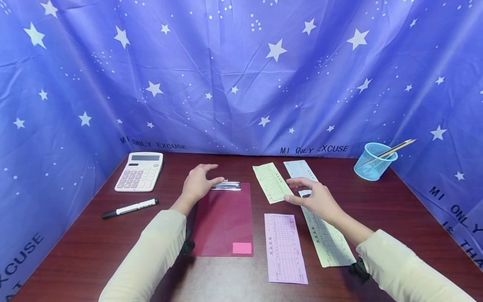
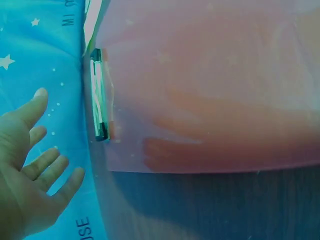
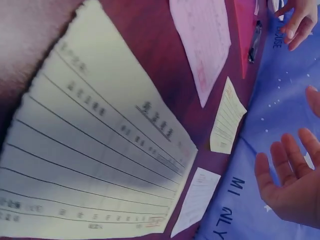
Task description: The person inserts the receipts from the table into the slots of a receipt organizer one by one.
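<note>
My left hand point(image 1: 198, 184) hovers by the metal clip point(image 1: 231, 186) of a red clipboard point(image 1: 226, 222), thumb and fingers spread. In the left wrist view, a gap shows between that hand point(image 2: 35, 175) and the clip point(image 2: 100, 95). My right hand point(image 1: 317, 199) is over the paper forms, its thumb overlapping the edge of a small yellow form point(image 1: 269, 182). Its fingers point(image 3: 287, 165) look loosely spread and hold nothing in the right wrist view. Behind this hand lies a pale blue form point(image 1: 299, 167). A longer yellow-green form point(image 1: 328, 243) extends beneath the forearm.
A pink form point(image 1: 286, 249) lies right of the clipboard. On the left are a white calculator point(image 1: 139, 172) and a capped marker point(image 1: 130, 208). The blue mesh cup point(image 1: 371, 165) at the back right holds pencils. A starry curtain point(image 1: 226, 84) surrounds the table.
</note>
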`<action>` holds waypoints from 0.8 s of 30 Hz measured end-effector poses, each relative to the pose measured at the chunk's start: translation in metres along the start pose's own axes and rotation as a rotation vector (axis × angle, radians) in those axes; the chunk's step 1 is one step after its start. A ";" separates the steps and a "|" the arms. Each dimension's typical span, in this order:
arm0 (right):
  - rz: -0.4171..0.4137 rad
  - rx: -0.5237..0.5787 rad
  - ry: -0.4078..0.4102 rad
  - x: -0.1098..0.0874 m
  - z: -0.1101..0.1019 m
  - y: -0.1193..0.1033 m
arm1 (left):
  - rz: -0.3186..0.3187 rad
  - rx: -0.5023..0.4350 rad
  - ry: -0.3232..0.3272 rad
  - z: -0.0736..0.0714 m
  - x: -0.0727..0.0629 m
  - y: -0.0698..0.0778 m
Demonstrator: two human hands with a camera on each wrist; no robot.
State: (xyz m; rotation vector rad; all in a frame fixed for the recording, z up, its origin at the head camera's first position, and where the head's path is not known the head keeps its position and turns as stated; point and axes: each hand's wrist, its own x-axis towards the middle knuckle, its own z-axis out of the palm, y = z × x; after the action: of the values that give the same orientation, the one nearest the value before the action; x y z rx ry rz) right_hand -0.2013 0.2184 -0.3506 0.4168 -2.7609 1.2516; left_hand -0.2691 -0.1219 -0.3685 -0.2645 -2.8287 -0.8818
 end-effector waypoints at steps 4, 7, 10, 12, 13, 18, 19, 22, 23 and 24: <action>-0.001 0.056 -0.029 -0.003 0.007 0.000 | -0.026 -0.090 -0.035 0.004 0.001 -0.005; 0.009 0.082 -0.052 -0.005 0.011 0.001 | -0.046 -0.124 -0.063 0.007 0.001 -0.009; 0.034 0.081 -0.075 -0.007 0.015 0.004 | -0.063 -0.131 -0.098 0.010 0.001 -0.011; 0.049 0.064 -0.090 -0.008 0.017 0.007 | -0.074 -0.128 -0.117 0.012 0.000 -0.012; 0.054 0.052 -0.099 -0.009 0.018 0.008 | -0.080 -0.125 -0.122 0.013 0.000 -0.013; 0.046 -0.029 -0.153 -0.013 0.025 0.012 | -0.074 -0.099 -0.108 0.018 0.002 -0.012; 0.043 -0.043 -0.162 -0.013 0.026 0.013 | -0.070 -0.095 -0.104 0.019 0.002 -0.012; 0.034 -0.100 -0.180 -0.015 0.030 0.014 | -0.065 -0.091 -0.099 0.021 0.003 -0.009; 0.035 -0.119 -0.183 -0.016 0.031 0.014 | -0.066 -0.090 -0.097 0.021 0.004 -0.008; 0.028 -0.141 -0.187 -0.016 0.031 0.015 | -0.068 -0.089 -0.095 0.022 0.004 -0.007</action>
State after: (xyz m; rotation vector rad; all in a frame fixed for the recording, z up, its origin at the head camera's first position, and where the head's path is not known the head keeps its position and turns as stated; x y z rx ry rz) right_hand -0.1887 0.2077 -0.3850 0.5088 -2.9968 1.0644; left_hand -0.2766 -0.1148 -0.3895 -0.2285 -2.9054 -1.0382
